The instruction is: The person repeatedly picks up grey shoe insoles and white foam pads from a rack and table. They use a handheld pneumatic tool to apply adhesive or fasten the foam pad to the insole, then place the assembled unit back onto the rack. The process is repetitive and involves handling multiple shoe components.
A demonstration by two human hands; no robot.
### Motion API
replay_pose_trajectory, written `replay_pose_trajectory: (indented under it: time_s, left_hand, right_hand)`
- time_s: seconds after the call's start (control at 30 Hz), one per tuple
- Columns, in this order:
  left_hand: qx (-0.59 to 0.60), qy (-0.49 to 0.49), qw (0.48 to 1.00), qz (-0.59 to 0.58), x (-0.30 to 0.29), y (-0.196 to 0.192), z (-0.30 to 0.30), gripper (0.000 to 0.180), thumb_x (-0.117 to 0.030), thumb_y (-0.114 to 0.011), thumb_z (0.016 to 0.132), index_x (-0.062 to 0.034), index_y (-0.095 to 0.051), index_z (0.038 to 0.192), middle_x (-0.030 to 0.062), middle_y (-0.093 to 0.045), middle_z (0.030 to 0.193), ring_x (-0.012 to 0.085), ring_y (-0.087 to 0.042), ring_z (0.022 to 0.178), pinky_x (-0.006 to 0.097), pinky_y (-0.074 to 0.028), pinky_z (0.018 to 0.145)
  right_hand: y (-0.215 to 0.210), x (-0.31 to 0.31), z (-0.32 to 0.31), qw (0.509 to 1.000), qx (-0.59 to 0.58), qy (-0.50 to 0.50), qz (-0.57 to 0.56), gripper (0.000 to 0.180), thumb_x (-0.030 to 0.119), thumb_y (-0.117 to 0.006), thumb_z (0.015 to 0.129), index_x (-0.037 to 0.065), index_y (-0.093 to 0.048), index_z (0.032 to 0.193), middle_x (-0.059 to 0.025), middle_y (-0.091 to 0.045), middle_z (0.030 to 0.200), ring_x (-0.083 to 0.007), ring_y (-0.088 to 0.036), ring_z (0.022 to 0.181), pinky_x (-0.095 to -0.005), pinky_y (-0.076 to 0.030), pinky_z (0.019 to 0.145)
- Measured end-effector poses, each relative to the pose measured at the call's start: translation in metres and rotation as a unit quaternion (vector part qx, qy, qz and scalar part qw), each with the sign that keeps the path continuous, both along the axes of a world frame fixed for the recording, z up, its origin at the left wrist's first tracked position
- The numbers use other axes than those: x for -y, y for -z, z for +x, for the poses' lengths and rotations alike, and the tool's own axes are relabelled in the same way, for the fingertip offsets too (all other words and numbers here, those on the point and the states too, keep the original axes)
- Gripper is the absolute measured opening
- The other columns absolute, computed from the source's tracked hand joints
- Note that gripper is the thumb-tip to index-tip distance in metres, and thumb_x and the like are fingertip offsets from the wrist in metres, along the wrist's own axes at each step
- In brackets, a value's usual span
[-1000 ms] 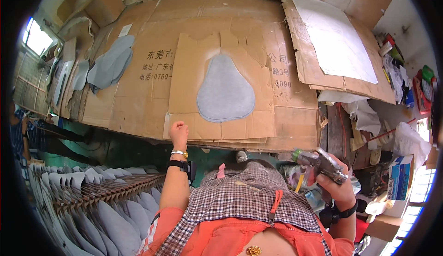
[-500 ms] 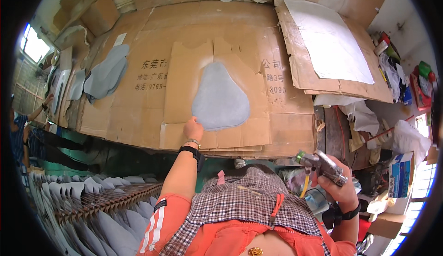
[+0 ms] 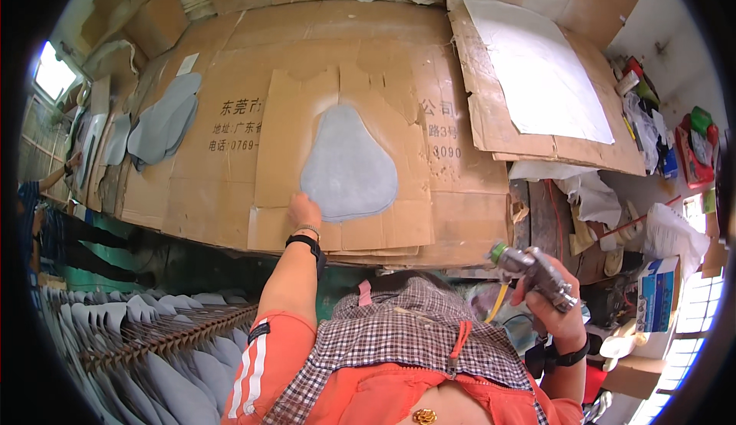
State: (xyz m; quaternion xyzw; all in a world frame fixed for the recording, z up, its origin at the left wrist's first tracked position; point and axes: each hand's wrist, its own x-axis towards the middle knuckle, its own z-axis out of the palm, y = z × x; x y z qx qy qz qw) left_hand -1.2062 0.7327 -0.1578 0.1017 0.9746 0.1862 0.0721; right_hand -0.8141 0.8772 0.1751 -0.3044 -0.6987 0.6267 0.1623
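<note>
A grey, pear-shaped flat piece (image 3: pixel 349 170) lies on a cardboard sheet, its narrow end pointing away from me. At its lower left edge is my left hand (image 3: pixel 305 212), fingers closed in a pinch on the rim; the fingertips are partly hidden. My right hand (image 3: pixel 558 310) is wrapped round a metal spray gun (image 3: pixel 537 275) with a green ring at its front end. The gun is held up to the right of my body, off the table and apart from the grey piece. A yellow hose (image 3: pixel 498 302) hangs below it.
Several grey pieces (image 3: pixel 165 122) are stacked on the cardboard-covered table (image 3: pixel 222 187) at left. White paper (image 3: pixel 540 72) lies on raised cardboard at right. A rack (image 3: pixel 153 344) of grey pieces stands lower left. Another person's arm (image 3: pixel 60 176) shows at far left.
The table and the grey piece appear slightly further left as my view turns. My left hand stays at the piece's edge; my right hand still holds the spray gun, now slightly lower in view.
</note>
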Motion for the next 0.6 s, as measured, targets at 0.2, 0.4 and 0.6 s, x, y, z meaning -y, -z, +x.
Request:
replay_pose_trajectory:
  time_s: [0.2,0.4,0.6]
  left_hand:
    - [0.031,0.008,0.999,-0.023,-0.004,0.012,-0.008,0.016,-0.009,-0.052,0.081,-0.0016,-0.065,0.088,0.0186,-0.062,0.095,0.0372,-0.062,0.088,0.044,-0.050,0.078]
    - [0.008,-0.021,1.000,-0.013,-0.006,0.007,-0.002,0.015,-0.011,-0.055,0.080,-0.0008,-0.062,0.089,0.0186,-0.061,0.099,0.0381,-0.061,0.090,0.045,-0.050,0.079]
    - [0.008,-0.058,0.998,0.019,-0.002,-0.005,0.018,0.029,-0.014,-0.065,0.076,-0.0036,-0.059,0.103,0.0157,-0.050,0.119,0.0365,-0.057,0.098,0.045,-0.048,0.082]
  right_hand:
    - [0.004,-0.016,0.018,0.998,0.031,-0.054,-0.005,0.055,0.014,-0.068,0.080,-0.003,-0.046,0.127,-0.0073,-0.063,0.087,-0.0134,-0.060,0.076,-0.0275,-0.048,0.071]
    - [0.005,-0.023,0.000,0.999,-0.023,-0.024,-0.017,0.055,0.012,-0.067,0.080,-0.003,-0.045,0.128,-0.0079,-0.062,0.086,-0.0139,-0.060,0.076,-0.0284,-0.049,0.071]
    - [0.004,-0.028,0.024,0.999,0.019,-0.045,-0.020,0.054,0.011,-0.070,0.079,-0.005,-0.047,0.126,-0.0080,-0.063,0.088,-0.0130,-0.060,0.078,-0.0281,-0.048,0.073]
